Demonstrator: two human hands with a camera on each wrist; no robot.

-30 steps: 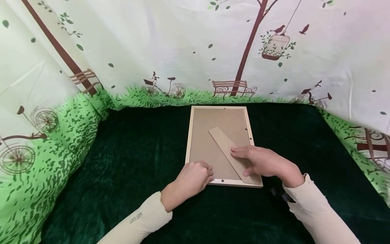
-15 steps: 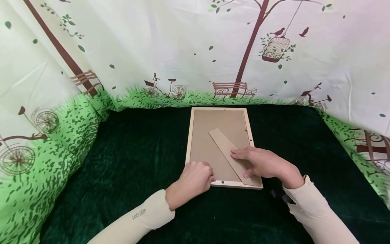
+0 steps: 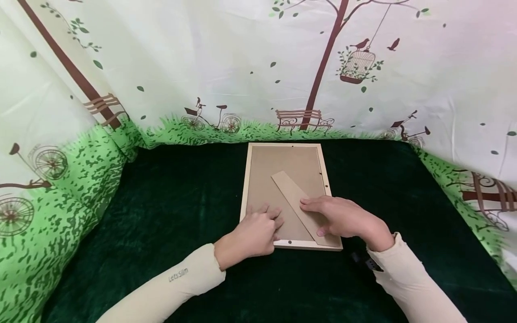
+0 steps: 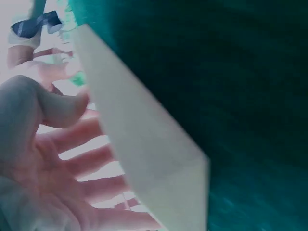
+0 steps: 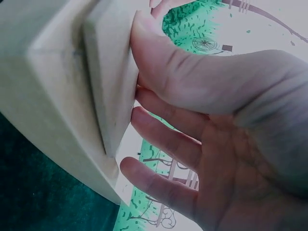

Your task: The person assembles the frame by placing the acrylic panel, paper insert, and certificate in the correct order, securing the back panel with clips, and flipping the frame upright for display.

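The right hand (image 3: 349,217) rests on a flat strip (image 3: 291,190), its fingers fairly straight and its thumb apart, clamped on nothing. The left hand (image 3: 256,229) lies over the near left corner of the frame (image 3: 246,188), fingers spread and touching the board, not gripping. The board (image 3: 278,159) sits inside the frame's border, back side up, and the strip slants across it, its near end reaching over the near border. So the board looks already seated; whether the strip is fixed, or anything is left to fasten, I cannot tell.

Dark spots (image 3: 290,242) mark the border; what they are is too small to tell. The hands hide the near left corner and part of the strip. A dark device (image 3: 365,261) hangs by the right sleeve (image 3: 408,278). Green cloth (image 3: 181,197) lies beneath, and a printed curtain (image 3: 210,58) stands near the frame's far edge.
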